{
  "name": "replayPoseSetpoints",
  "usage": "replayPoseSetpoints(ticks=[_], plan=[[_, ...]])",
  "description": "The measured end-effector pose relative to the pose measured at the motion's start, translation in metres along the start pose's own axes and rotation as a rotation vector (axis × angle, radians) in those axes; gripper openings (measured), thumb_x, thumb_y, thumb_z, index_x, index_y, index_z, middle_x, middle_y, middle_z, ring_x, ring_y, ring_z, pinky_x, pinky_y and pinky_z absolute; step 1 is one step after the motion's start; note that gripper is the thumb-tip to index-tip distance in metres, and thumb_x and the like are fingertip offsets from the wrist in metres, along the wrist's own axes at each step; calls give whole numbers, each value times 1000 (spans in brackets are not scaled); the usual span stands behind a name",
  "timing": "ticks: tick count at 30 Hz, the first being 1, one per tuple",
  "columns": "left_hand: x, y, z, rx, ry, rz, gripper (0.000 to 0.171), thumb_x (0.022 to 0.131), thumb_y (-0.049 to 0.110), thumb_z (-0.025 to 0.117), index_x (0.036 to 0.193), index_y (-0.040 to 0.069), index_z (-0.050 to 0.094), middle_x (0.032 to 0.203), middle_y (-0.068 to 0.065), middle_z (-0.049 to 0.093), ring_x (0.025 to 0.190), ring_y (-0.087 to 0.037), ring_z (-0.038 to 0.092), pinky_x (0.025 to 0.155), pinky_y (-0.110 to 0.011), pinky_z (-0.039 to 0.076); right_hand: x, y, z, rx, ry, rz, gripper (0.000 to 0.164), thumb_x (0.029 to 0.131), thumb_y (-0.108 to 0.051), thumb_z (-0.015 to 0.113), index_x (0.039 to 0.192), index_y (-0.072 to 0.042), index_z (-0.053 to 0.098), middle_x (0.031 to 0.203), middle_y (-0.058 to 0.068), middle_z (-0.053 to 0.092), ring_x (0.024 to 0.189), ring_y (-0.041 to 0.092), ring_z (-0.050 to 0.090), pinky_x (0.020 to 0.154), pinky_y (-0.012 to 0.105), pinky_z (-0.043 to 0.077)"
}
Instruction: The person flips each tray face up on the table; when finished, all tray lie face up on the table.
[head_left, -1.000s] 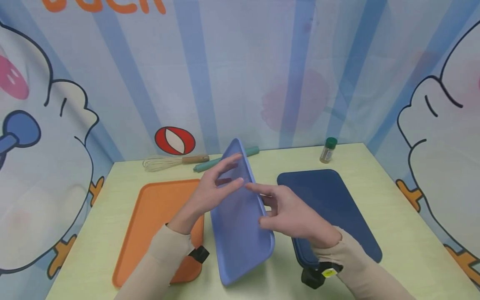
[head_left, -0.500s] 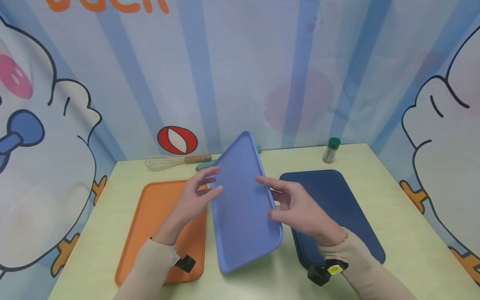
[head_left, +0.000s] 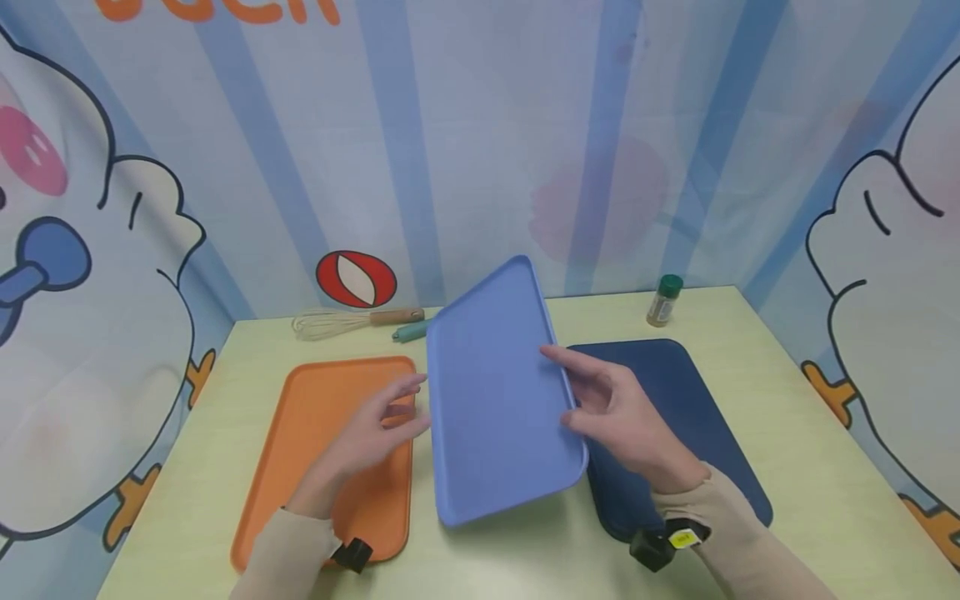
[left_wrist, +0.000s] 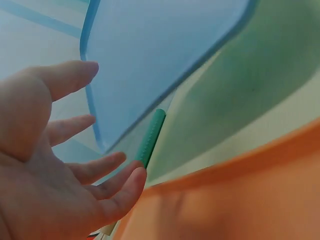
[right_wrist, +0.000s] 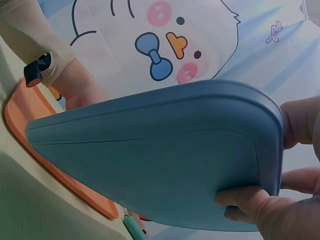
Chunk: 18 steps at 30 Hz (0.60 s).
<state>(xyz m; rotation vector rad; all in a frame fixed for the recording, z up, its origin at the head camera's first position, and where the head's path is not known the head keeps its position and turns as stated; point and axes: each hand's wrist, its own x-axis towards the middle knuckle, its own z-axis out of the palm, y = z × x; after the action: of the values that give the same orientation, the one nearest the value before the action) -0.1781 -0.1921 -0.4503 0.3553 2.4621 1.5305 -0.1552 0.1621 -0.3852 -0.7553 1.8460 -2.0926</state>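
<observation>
My right hand [head_left: 622, 408] grips the right edge of a periwinkle-blue tray [head_left: 498, 400], which is held tilted above the middle of the table. In the right wrist view, fingers [right_wrist: 245, 197] press on the tray's underside [right_wrist: 165, 155]. Just off the opposite edge is my left hand [head_left: 367, 437], above an orange tray [head_left: 315, 417]. Its spread, slightly bent fingers [left_wrist: 72, 129] hold nothing in the left wrist view. A dark blue tray [head_left: 675, 392] lies flat beneath and beyond the right hand.
A whisk [head_left: 352, 322] with a wooden handle lies at the back left. Beside it a teal rod [head_left: 410, 332] is partly hidden by the raised tray. A green-capped jar [head_left: 664, 300] stands at the back right. A printed curtain [head_left: 487, 150] borders the table.
The raised tray has swung right and turned its inner face more toward the head camera. The right hand went with it; my left hand drew away left and down.
</observation>
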Motion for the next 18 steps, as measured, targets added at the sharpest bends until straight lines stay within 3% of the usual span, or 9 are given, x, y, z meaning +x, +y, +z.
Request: replayPoseSetpoints(ticks=[7, 11, 15, 18], plan=[[-3, -2, 8, -55, -67, 24, 67, 101, 30, 73, 161, 29, 42, 159, -11, 48, 133, -35, 59, 112, -56, 48, -3, 4, -6, 13, 16, -51, 81, 84, 21, 52, 161, 5, 32, 171, 24, 23, 156, 44, 26, 106, 29, 50], [-5, -1, 10, -74, -43, 38, 65, 101, 28, 73, 159, 29, 45, 160, -9, 47, 133, -35, 58, 111, -55, 48, -4, 7, -10, 45, 3, -50, 79, 87, 20, 53, 162, 5, 32, 171, 25, 22, 154, 39, 33, 106, 33, 52], [-7, -3, 11, -101, -3, 65, 61, 100, 18, 73, 157, 22, 50, 148, -16, 57, 122, -34, 62, 105, -49, 53, -5, 11, -15, 69, -18, -45, 78, 88, 20, 52, 162, 5, 30, 171, 26, 20, 152, 33, 38, 105, 35, 53], [-8, -4, 10, -126, 18, 76, 60, 99, 12, 73, 155, 18, 52, 139, -18, 62, 117, -32, 65, 99, -43, 57, -4, 12, -19, 59, -35, -40, 80, 88, 19, 52, 163, 6, 27, 171, 27, 17, 154, 36, 34, 105, 35, 53]])
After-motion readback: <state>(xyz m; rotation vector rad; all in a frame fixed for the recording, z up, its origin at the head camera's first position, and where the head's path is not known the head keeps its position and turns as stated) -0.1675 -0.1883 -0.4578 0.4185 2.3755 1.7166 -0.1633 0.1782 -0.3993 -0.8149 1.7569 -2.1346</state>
